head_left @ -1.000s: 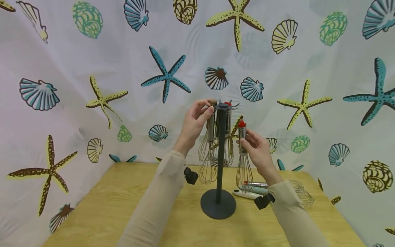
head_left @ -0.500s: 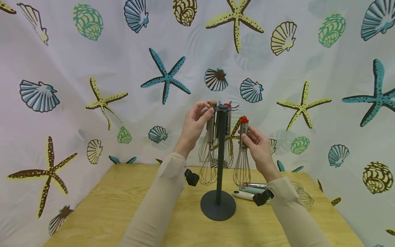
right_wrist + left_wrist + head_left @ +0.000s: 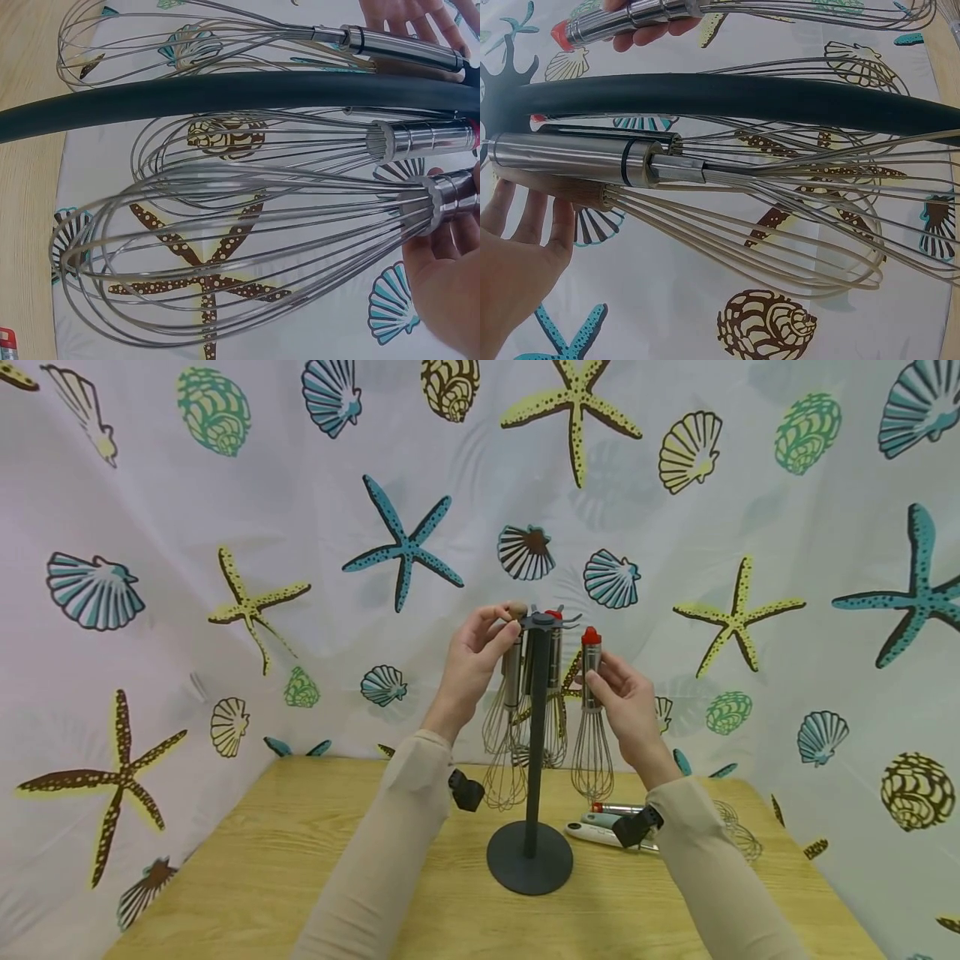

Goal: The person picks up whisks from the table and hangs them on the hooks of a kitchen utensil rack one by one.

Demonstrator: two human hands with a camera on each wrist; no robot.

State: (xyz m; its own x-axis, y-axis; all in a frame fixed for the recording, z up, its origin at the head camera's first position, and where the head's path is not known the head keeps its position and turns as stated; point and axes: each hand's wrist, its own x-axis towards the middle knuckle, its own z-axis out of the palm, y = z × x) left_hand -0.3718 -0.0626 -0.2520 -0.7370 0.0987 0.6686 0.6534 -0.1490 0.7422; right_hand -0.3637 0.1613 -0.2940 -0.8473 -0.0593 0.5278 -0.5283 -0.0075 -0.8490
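Observation:
A dark stand (image 3: 536, 735) with hooks at its top holds several hanging whisks. At its upper left, my left hand (image 3: 468, 664) holds the top of a wooden-handled whisk (image 3: 589, 193); the thumb's contact is hidden in the left wrist view. A steel-handled whisk (image 3: 562, 160) hangs beside it. Behind the pole hangs a red-tipped whisk (image 3: 555, 664). Right of the stand, my right hand (image 3: 630, 702) grips another red-tipped whisk (image 3: 592, 672) by its metal handle. That whisk is upright, wires down, apart from the hooks, with its red end slightly below their level.
Several whisks lie on the wooden table (image 3: 300, 852) at the right, among them a red-ended one (image 3: 615, 809) and a white-handled one (image 3: 592, 833). My right forearm partly covers them. The stand's round base (image 3: 529, 872) sits mid-table. A shell-patterned curtain (image 3: 450, 710) surrounds the back.
My right hand has raised its red-tipped whisk, bringing its top closer to the hook level. My left hand stays at the stand's upper left.

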